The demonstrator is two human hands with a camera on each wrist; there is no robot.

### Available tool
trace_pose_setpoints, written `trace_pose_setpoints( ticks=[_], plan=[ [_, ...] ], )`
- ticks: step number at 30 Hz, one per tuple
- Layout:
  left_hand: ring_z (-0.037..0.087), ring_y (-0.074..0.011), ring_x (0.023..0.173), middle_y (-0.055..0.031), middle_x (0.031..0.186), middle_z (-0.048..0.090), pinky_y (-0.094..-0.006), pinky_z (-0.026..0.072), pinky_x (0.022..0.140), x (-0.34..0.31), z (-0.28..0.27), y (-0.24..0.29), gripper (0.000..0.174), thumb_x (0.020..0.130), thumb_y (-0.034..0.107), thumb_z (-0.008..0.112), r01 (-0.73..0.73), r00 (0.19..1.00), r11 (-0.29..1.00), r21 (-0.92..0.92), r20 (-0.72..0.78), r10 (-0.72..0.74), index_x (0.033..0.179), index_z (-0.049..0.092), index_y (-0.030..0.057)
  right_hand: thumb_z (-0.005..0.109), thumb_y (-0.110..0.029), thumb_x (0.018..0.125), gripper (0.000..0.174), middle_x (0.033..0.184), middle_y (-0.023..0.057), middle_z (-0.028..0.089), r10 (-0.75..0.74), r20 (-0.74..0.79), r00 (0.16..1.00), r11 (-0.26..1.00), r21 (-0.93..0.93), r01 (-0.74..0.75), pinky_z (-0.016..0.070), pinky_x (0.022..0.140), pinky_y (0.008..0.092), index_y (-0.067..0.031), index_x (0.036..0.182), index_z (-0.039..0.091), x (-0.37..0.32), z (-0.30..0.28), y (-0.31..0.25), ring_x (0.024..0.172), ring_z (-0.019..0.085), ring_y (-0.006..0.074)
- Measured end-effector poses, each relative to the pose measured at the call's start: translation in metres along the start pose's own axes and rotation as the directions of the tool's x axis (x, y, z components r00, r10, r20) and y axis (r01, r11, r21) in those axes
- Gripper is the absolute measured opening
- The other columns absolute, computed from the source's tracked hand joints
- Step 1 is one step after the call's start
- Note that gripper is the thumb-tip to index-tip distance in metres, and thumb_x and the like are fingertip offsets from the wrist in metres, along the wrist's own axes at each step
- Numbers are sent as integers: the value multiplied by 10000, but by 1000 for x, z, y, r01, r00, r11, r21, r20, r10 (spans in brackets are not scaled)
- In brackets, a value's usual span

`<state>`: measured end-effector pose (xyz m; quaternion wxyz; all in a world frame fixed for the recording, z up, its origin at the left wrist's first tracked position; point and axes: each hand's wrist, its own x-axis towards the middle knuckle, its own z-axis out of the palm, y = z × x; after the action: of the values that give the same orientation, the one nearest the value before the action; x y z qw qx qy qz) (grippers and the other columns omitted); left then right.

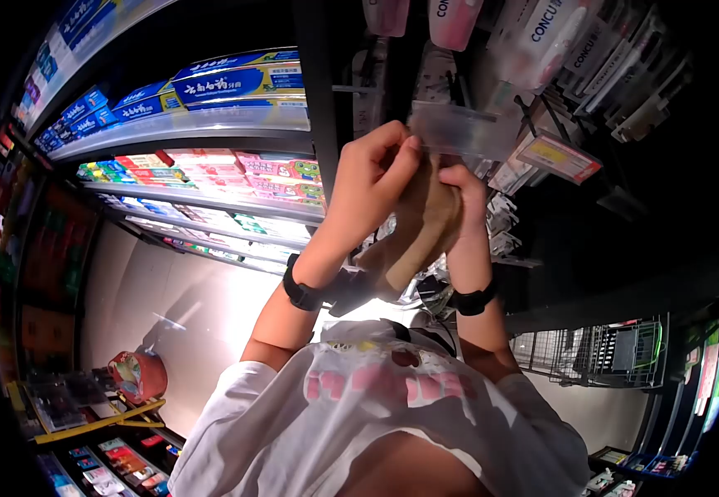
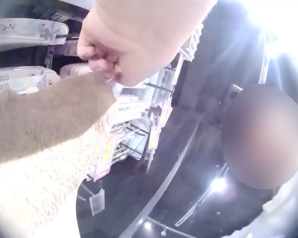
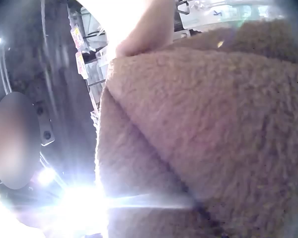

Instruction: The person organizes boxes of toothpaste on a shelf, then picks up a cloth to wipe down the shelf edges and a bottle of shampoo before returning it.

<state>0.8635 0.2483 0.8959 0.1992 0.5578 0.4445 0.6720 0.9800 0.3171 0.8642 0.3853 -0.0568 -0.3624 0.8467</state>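
Observation:
A brown, fuzzy towel point(image 1: 427, 217) hangs in front of the rack, between the person's two hands. The left hand point(image 1: 373, 180) pinches its upper edge, with thumb and curled fingertips together. In the left wrist view, the curled fingers of that left hand point(image 2: 114, 52) meet the end of the towel point(image 2: 49, 116). Lower on the other side, the right hand point(image 1: 468, 207) grips the towel's side, its thumb bent over the edge. Folded towel point(image 3: 203, 129) fills most of the right wrist view and hides the right fingers. A clear plastic tag holder point(image 1: 459, 131) overlaps the towel's top.
Packaged goods point(image 1: 541, 33) hang on hooks above and right of the hands. A price label point(image 1: 554, 157) sticks out close to the right hand. Shelves of toothpaste boxes point(image 1: 239, 83) stand at left. Behind to the right is a wire cart point(image 1: 599, 356); a red basket point(image 1: 138, 377) is at lower left.

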Motion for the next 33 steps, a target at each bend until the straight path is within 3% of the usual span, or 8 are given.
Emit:
trace_pose_setpoints(
  ticks=[3, 9, 11, 15, 23, 26, 29, 33],
  plan=[
    [323, -23, 541, 26, 559, 388, -208, 264, 456, 2, -3, 0, 247, 877, 150, 509, 12, 1000, 999, 45, 3, -12, 692, 470, -9, 456, -150, 735, 395, 1014, 128, 584, 14, 119, 993, 934, 353, -56, 475, 810, 320, 8, 1092, 515, -7, -11, -4, 895, 583, 228],
    [315, -19, 540, 31, 556, 387, -204, 257, 459, 1, 0, -1, 265, 882, 166, 509, 26, 1000, 1000, 3, -1, -26, 688, 463, -8, 456, -156, 730, 430, 1033, 138, 572, 119, 240, 963, 918, 342, -199, 475, 818, 335, 26, 1118, 490, -6, 0, -8, 915, 574, 242],
    [323, -17, 544, 34, 558, 392, -201, 260, 463, -1, 3, -2, 258, 882, 160, 510, 42, 999, 999, -25, 0, -42, 692, 464, -6, 451, -133, 727, 439, 1085, 139, 544, 67, -82, 994, 998, -14, -68, 451, 863, 335, 9, 1142, 479, -13, 14, 1, 969, 549, 238],
    [309, -16, 543, 46, 550, 383, -199, 258, 462, 0, 5, -2, 244, 879, 140, 505, -14, 999, 1000, 3, -44, 14, 686, 456, -1, 442, -125, 723, 513, 1151, 128, 515, 5, 310, 951, 925, 359, -122, 416, 916, 319, -13, 1224, 429, -16, -19, 5, 1042, 515, 228],
    [314, -18, 550, 39, 567, 398, -197, 262, 473, 1, 1, -4, 241, 886, 138, 494, 35, 998, 999, 17, -43, -34, 693, 459, -3, 429, -190, 724, 515, 1078, 138, 562, 116, 135, 984, 911, 380, -160, 499, 784, 333, 6, 1200, 435, -12, -21, -6, 895, 588, 248],
    [328, -16, 539, 48, 575, 403, -186, 262, 475, -2, 2, -4, 251, 908, 183, 474, 45, 999, 999, 7, -24, -45, 724, 487, 12, 435, -148, 679, 538, 1085, 144, 547, -15, -72, 997, 1000, -18, 14, 487, 813, 354, 11, 1193, 437, -24, -22, -6, 924, 571, 264],
    [397, -26, 574, 36, 618, 446, -176, 316, 523, -4, 2, -16, 257, 933, 224, 442, 68, 998, 995, -69, -6, -69, 816, 544, 19, 471, -124, 658, 591, 1147, 134, 517, -31, -38, 999, 997, 64, 34, 434, 891, 323, 21, 1227, 415, -37, -37, -13, 1032, 523, 233],
    [504, -85, 809, -31, 845, 552, -224, 419, 711, -23, 2, -36, 313, 872, 241, 540, 159, 964, 985, -68, 228, -139, 1038, 540, -25, 544, -100, 751, 501, 1139, 86, 517, -113, 13, 993, 857, -505, 104, 380, 904, 276, 19, 1221, 417, -43, -26, -8, 1023, 510, 161]
  ],
)
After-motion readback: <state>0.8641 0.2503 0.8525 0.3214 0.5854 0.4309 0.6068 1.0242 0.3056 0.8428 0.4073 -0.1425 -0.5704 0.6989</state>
